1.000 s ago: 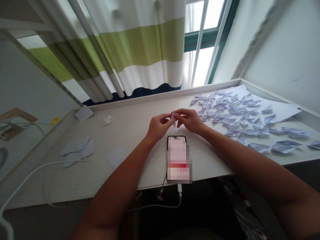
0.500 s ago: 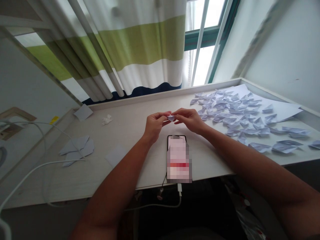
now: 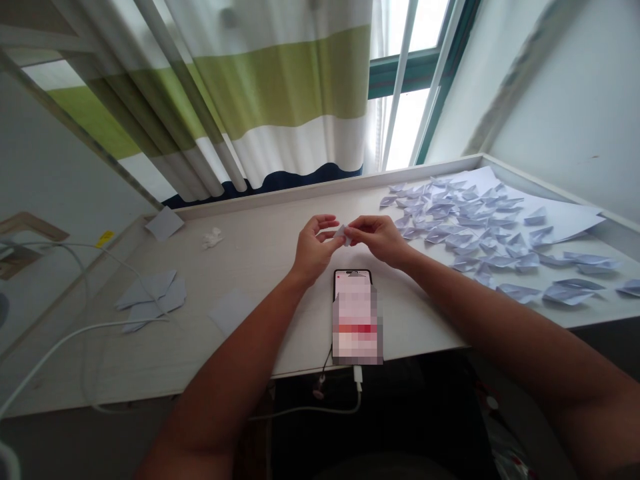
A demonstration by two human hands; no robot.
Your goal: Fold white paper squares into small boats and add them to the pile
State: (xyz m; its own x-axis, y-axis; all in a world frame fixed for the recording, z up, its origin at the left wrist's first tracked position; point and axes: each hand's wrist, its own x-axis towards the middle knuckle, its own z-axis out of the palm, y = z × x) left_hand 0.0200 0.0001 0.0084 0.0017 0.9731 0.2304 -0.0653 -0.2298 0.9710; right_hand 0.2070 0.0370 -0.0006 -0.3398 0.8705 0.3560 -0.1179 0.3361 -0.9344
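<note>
A small folded piece of white paper [image 3: 341, 233] is held up between my two hands, above the middle of the desk. My left hand [image 3: 316, 248] pinches its left side with the thumb and a finger, while the upper fingers are lifted off. On the other side, my right hand [image 3: 379, 238] grips the paper between thumb and fingertips. The fingers cover part of the folds. Many folded paper boats [image 3: 450, 217] lie spread over the right part of the desk, close to my right hand.
A phone [image 3: 356, 313] with a cable lies at the desk's front edge, below my hands. Paper sheets [image 3: 155, 297] and a crumpled tissue [image 3: 213, 238] rest on the left. White cables [image 3: 75, 333] loop across the left side. A curtain [image 3: 280, 87] hangs behind the desk [image 3: 260, 233].
The folded paper has turned and now points upward. Fingers of my left hand have lifted and spread away from it; my right hand keeps its pinch.
</note>
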